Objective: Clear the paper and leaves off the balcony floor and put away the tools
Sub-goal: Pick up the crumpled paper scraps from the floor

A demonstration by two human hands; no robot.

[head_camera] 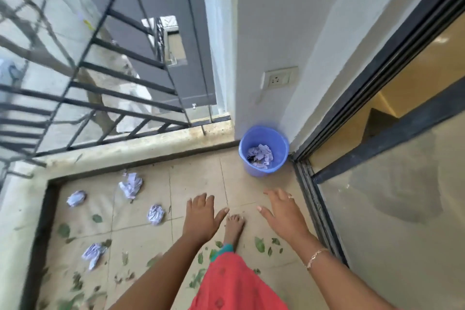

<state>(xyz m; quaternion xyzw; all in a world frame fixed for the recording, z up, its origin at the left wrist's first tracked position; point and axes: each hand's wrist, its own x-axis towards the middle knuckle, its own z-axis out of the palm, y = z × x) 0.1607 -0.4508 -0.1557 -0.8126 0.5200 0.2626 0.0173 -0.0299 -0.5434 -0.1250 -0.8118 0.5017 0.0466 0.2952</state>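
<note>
A blue bucket [264, 151] stands in the far corner of the balcony with crumpled paper [260, 156] inside it. Several crumpled paper balls lie on the tiled floor to the left: one [130, 185] near the ledge, one [76, 198] further left, one [156, 214] nearer me, one [93, 254] lower left. Green leaves [259, 244] are scattered over the tiles. My left hand [201, 216] and my right hand [283, 211] are stretched out in front of me, fingers straight and spread, holding nothing. They hover short of the bucket.
A black metal railing [100, 78] on a concrete ledge [141, 146] bounds the left and far side. A sliding glass door [390, 196] with a dark frame runs along the right. A wall socket [279, 80] sits above the bucket. My bare foot [234, 226] is on the tiles.
</note>
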